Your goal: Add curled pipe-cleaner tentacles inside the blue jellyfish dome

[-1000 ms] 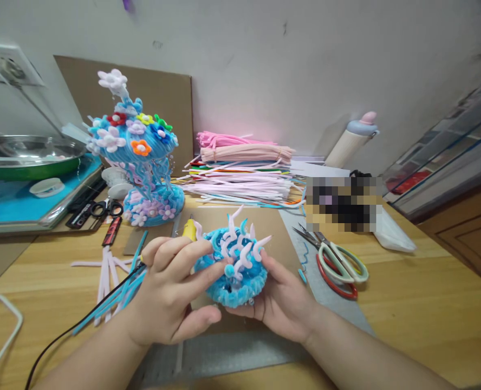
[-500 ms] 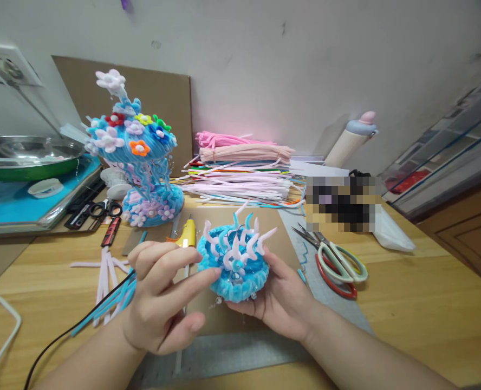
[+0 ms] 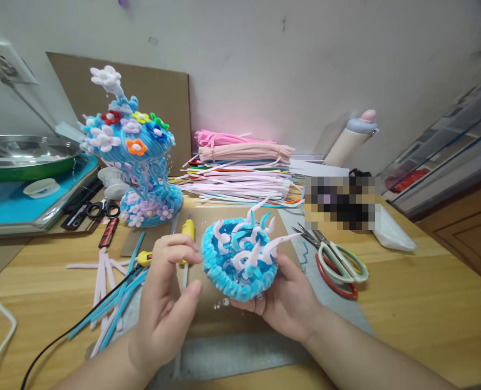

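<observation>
My right hand [image 3: 287,300] cradles from below a round blue pipe-cleaner dome [image 3: 236,265] with white and blue curled strands sticking up from its hollow. My left hand [image 3: 165,303] hovers just left of the dome with fingers loosely curled and holding nothing; its fingertips are close to the dome's rim. A yellow glue gun [image 3: 187,230] lies on the brown cardboard sheet [image 3: 208,314] behind my left hand, with a black cord [image 3: 62,338] trailing to the left.
A finished blue pipe-cleaner sculpture with flowers [image 3: 137,162] stands at the back left. A pile of coloured pipe cleaners [image 3: 244,173] lies against the wall. Scissors [image 3: 338,260] rest at right, loose pipe-cleaner pieces [image 3: 108,276] at left, a bottle [image 3: 352,138] behind.
My left hand has pulled off the dome and drawn back to the left. My right hand has tilted the dome so its hollow faces more toward me.
</observation>
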`<action>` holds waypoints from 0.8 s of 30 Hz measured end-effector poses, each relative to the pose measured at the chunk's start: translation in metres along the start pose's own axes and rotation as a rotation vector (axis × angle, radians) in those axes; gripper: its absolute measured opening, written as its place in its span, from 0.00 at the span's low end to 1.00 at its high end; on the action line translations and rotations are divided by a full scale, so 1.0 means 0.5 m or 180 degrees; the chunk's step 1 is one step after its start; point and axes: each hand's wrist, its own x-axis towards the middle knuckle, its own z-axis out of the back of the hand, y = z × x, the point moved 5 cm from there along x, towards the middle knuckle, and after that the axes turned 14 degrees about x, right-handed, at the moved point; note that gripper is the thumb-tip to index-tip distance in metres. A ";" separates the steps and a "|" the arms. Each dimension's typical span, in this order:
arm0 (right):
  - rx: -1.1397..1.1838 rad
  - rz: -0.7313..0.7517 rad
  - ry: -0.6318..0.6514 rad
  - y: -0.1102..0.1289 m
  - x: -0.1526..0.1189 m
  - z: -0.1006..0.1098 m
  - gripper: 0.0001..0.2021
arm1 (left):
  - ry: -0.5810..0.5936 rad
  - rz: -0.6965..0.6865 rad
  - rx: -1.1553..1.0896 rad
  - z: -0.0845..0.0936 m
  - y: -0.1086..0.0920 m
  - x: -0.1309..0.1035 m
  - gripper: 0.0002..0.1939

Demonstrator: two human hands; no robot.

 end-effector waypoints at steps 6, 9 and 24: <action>-0.0016 -0.0025 -0.0053 0.000 0.003 0.007 0.21 | 0.0093 -0.0179 0.0137 -0.006 -0.011 -0.010 0.12; -0.0154 0.0027 -0.0046 -0.002 0.005 0.015 0.23 | -0.0041 -0.0685 0.0562 0.005 -0.023 -0.012 0.16; -0.0668 -0.0026 -0.0124 0.008 0.008 0.014 0.26 | 0.0010 0.1835 -0.0974 -0.026 0.067 0.006 0.10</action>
